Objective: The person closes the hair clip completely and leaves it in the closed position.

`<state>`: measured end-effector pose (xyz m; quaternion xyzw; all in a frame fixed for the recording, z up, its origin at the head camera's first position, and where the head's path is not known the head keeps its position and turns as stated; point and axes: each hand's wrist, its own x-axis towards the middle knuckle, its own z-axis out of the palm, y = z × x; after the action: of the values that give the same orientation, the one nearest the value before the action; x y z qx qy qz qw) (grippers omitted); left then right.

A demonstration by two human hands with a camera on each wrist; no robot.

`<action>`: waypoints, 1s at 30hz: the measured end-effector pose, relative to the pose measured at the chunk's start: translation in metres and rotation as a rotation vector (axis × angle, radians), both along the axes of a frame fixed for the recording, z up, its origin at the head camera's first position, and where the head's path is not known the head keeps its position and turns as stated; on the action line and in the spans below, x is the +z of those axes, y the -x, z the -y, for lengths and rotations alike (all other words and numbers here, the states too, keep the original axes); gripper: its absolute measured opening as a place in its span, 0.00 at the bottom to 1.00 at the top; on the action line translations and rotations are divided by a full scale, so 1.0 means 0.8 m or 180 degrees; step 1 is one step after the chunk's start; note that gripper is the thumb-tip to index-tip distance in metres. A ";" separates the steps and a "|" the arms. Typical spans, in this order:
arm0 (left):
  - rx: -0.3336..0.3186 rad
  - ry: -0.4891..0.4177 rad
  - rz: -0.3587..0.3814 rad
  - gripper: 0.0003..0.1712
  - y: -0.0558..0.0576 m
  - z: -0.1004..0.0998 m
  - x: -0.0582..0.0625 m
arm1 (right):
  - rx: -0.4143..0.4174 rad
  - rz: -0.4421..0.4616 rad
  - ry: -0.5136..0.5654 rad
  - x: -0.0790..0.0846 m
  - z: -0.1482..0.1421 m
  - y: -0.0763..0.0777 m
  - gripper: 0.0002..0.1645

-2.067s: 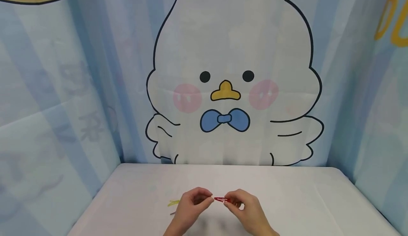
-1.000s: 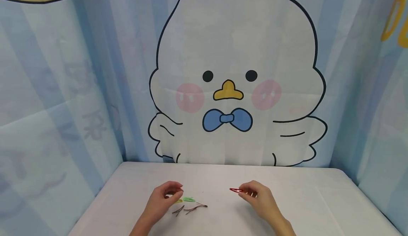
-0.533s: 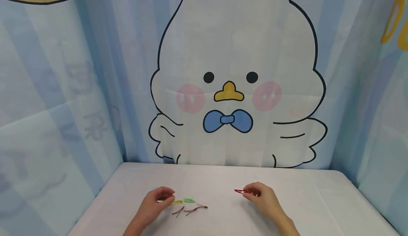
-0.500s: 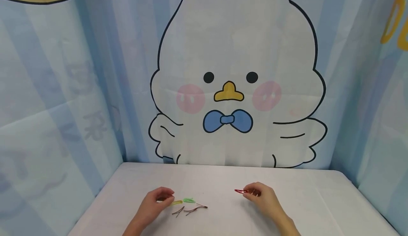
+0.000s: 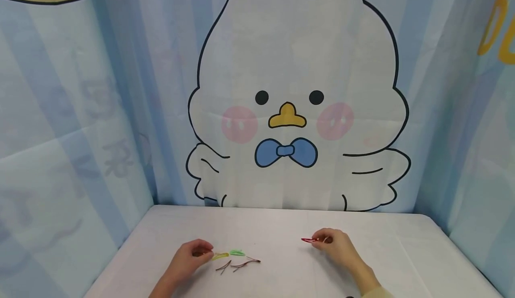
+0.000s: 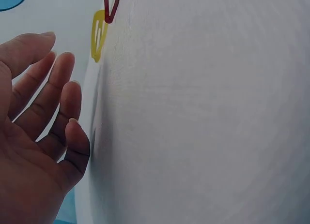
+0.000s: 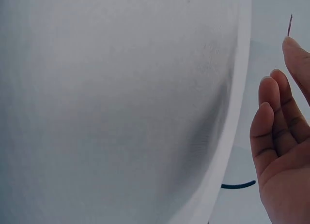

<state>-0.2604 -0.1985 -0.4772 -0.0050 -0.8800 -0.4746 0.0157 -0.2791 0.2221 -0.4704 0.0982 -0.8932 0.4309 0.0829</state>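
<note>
My right hand [image 5: 339, 248] pinches a red snap hair clip [image 5: 306, 240] between thumb and fingertips, above the table. In the right wrist view, the clip [image 7: 290, 24] shows as a thin sliver past the thumb. My left hand [image 5: 187, 260] is apart from it at the left, fingers loosely bent and holding nothing in the left wrist view. Its fingertips are close beside a yellow hair clip [image 5: 220, 256]. A green hair clip [image 5: 237, 253] lies just right of the yellow one. Thin brown forked pieces [image 5: 246, 264], like hairpins, lie in front of the clips.
The white-covered table [image 5: 281, 231] stretches back to a striped blue curtain with a large cartoon chick [image 5: 287, 65]. Curtains [image 5: 72, 123] also hang along both sides. A dark red V-shaped piece [image 6: 111, 13] appears beside the yellow clip in the left wrist view.
My hands, close together at the red clip earlier, have moved apart. The right carries the clip rightward; the left has drawn leftward, uncovering the yellow and green clips and brown pieces.
</note>
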 end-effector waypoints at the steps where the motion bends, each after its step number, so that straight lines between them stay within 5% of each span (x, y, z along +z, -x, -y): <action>1: -0.0009 0.0017 0.0005 0.09 0.000 0.001 0.000 | 0.0000 0.0021 -0.0033 -0.001 -0.002 0.002 0.07; 30: -0.0338 0.0400 0.0138 0.07 0.010 0.000 -0.006 | -0.0177 0.0506 -0.0428 -0.014 -0.025 0.012 0.08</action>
<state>-0.2684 -0.1987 -0.4824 -0.0424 -0.9067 -0.4186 -0.0289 -0.2885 0.2425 -0.4813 0.0443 -0.9262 0.3741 0.0169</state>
